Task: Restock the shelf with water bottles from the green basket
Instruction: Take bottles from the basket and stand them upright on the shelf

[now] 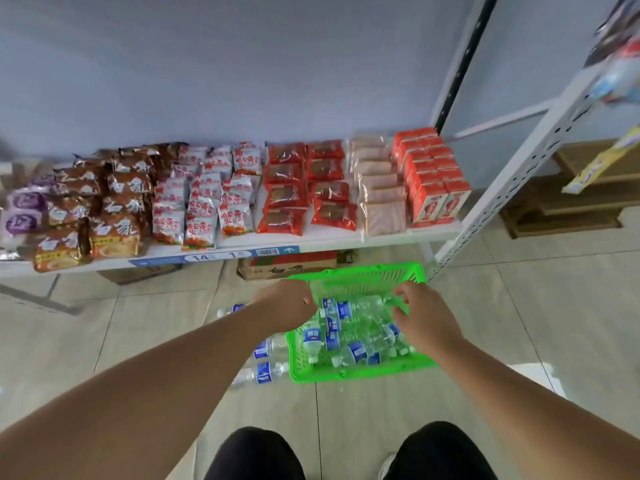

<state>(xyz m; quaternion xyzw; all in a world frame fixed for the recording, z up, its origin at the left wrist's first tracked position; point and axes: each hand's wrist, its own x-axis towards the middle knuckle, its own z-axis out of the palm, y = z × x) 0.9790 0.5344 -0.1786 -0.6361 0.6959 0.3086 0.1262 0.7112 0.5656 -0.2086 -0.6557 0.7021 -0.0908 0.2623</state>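
Observation:
A green plastic basket stands on the tiled floor in front of the shelf. It holds several clear water bottles with blue labels, lying in a heap. My left hand is curled into a fist over the basket's left rim near the far corner and grips it. My right hand covers the right rim, with fingers and thumb curled around it. Three more bottles lie on the floor just left of the basket.
The low white shelf carries rows of noodle packets, red snack packs and red cartons. A cardboard box sits under it. A white upright post rises at right, with cardboard boxes behind.

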